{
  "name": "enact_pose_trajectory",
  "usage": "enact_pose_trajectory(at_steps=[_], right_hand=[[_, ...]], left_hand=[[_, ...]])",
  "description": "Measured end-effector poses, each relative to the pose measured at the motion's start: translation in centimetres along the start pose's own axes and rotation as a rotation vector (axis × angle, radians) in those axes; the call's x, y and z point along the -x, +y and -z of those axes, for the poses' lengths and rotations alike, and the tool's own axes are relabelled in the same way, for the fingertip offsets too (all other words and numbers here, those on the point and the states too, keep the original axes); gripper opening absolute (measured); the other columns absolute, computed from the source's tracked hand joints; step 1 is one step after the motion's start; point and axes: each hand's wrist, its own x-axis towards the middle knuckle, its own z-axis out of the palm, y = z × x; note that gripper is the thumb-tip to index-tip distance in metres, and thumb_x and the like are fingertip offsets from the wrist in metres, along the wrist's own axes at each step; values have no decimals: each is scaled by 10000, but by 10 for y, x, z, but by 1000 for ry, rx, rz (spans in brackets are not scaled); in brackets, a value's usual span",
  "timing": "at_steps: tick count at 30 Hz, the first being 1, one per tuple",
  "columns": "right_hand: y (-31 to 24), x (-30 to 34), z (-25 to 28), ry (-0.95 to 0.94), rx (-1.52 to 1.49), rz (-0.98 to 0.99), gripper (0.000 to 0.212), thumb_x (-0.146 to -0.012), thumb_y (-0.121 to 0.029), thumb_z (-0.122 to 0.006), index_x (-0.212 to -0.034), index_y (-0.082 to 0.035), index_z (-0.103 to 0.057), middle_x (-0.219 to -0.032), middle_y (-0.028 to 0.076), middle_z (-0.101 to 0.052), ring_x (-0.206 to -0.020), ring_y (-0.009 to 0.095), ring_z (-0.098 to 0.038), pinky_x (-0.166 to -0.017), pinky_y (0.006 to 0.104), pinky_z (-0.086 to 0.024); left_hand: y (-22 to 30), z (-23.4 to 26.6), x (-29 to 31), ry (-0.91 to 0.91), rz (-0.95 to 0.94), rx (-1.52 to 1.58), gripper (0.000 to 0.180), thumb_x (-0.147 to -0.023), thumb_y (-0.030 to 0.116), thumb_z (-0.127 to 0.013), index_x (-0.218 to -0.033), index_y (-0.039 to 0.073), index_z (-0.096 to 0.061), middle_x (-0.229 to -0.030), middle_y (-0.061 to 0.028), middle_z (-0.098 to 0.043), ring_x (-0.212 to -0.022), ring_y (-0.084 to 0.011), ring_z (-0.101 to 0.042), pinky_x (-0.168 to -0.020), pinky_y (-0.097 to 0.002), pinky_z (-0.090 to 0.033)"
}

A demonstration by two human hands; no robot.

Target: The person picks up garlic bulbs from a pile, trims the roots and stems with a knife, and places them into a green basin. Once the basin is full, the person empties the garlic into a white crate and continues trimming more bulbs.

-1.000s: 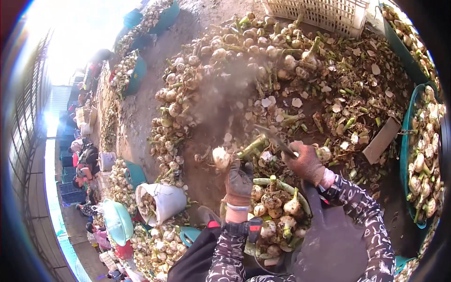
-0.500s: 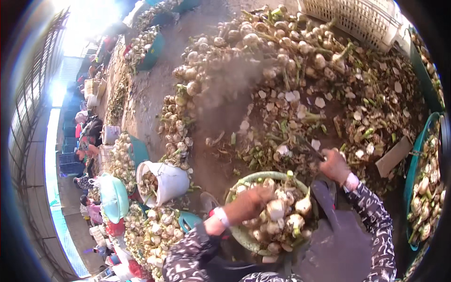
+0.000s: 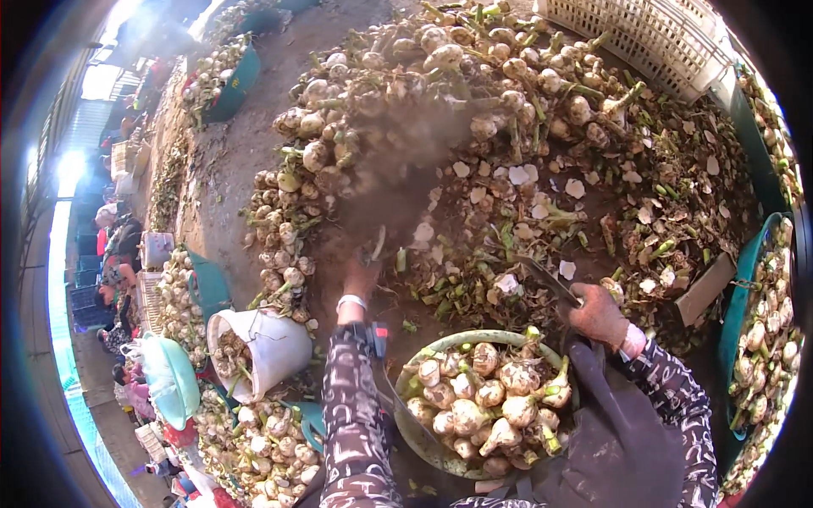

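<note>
My right hand [image 3: 597, 315] is closed around the handle of a knife [image 3: 549, 281], its dark blade pointing up and left over the trimmings. My left arm stretches forward, and my left hand [image 3: 362, 275] is over the ground just left of the trimmings. Its fingers are blurred under a hazy smudge, with a pale curved stem [image 3: 378, 244] at their tips; whether they grip it is unclear. Below and between my hands stands a green-rimmed basin [image 3: 412, 430] full of trimmed garlic bulbs [image 3: 470, 416]. Ahead lies a large heap of garlic [image 3: 398, 63] with stems on.
Cut stems and peelings [image 3: 500, 245] cover the ground ahead. A tipped white bucket [image 3: 284, 351] and a pale green basin [image 3: 169, 381] are at left. Teal containers of garlic [image 3: 735, 347] line the right, beside a cream crate [image 3: 635, 38]. Other people [image 3: 123, 245] sit far left.
My left hand has moved from above the basin forward and left to the ground near the heap. The right hand keeps the knife in nearly the same place. The view has shifted slightly.
</note>
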Motion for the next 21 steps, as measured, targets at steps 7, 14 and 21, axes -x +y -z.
enact_pose_trajectory(at_steps=[7,14,21], right_hand=[[-66,-32,16,46,-103,210,270,-803,-336,-618,-890,-82,-642,-697,181,-633,-632,351,-628,-599,431,-503],[-45,-28,0,-93,59,101,376,-823,-430,-570,-973,-97,-657,-796,185,-646,-772,329,-650,-663,438,-503],[-53,13,18,7,-270,163,255,-789,-288,-667,-845,-40,-658,-738,178,-631,-703,332,-635,-619,399,-480]], left_hand=[[149,-40,112,-230,-173,560,445,-758,172,-733,-1135,24,-551,-1016,-46,-621,-918,-122,-574,-793,-273,-484],[227,-31,165,-145,-143,907,463,-733,239,-795,-1030,13,-522,-916,-57,-601,-796,-134,-603,-623,-245,-514],[226,-31,177,-562,24,1172,584,-773,25,-664,-1298,59,-411,-1055,-50,-594,-904,-137,-595,-718,-246,-511]])
